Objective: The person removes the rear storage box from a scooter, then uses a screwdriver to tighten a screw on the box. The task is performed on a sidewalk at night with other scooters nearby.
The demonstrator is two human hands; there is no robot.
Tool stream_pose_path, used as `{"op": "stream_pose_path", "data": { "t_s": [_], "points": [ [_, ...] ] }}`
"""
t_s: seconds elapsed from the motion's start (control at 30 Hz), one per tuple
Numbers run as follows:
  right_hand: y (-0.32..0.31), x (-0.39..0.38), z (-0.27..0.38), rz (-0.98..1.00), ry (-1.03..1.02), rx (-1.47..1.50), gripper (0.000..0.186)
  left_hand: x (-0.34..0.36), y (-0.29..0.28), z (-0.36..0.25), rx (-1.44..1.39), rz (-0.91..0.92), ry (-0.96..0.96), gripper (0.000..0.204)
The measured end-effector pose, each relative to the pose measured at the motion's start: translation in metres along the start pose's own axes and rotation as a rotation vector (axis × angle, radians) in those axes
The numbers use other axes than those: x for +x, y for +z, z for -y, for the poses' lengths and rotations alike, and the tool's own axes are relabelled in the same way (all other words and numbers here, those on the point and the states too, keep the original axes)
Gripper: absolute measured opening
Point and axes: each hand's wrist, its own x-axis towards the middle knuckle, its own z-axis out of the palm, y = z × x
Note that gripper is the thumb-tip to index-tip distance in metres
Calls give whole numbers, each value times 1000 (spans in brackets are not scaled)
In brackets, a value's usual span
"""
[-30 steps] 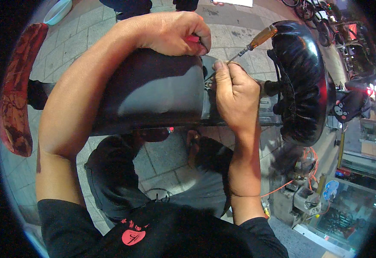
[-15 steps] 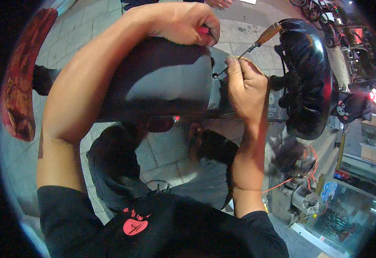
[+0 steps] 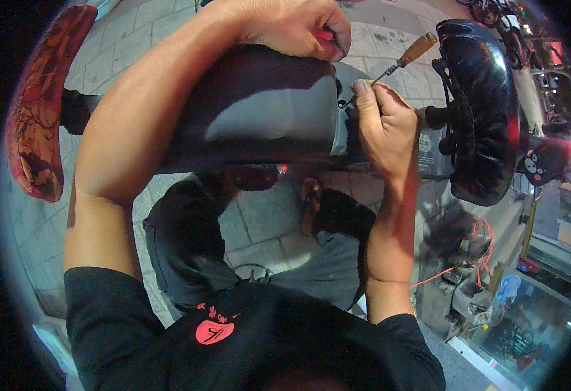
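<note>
My left hand [image 3: 305, 29] reaches over the top of a large dark, smooth casing [image 3: 259, 111]. Its fingers are curled closed around something of which only a bit of pink-red shows. At the casing's right end, my right hand [image 3: 390, 127] pinches the thin metal shaft of an amber-handled screwdriver [image 3: 420, 49]. The handle sticks out up and to the right, beyond the fingers. A small dark hooked piece shows by the thumb, close to the casing's edge; I cannot tell whether it belongs to the tool.
A black crinkled padded cushion [image 3: 480, 111] stands right of the casing, a worn red-brown one [image 3: 41, 107] left. Below right are a glass case [image 3: 526, 335] and orange cable [image 3: 484, 231]. Parked two-wheelers [image 3: 507, 32] line the upper right. Paving stones [image 3: 249, 221] lie beneath.
The whole view has shifted, so the casing, cushions and hands sit slightly further right and higher. Both hands keep their grips, with little movement against the casing.
</note>
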Motion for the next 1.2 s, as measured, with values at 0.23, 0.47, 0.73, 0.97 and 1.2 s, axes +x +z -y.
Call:
{"op": "stream_pose_path", "data": {
  "t_s": [0.23,0.47,0.73,0.97,1.2],
  "points": [
    [2,0,-6,-45,-14,-26,24,0,-4,-12,-100,70,-148,18],
    [6,2,-9,-36,17,6,26,0,-1,-6,-107,61,-140,19],
    [7,2,-9,-64,19,9,26,1,0,-3,-145,79,-173,18],
    [10,1,-14,-94,-19,12,26,2,-1,-11,-162,82,-171,19],
    [13,9,-9,-121,23,-50,35,2,-1,-6,-246,107,-144,18]
  ]
}}
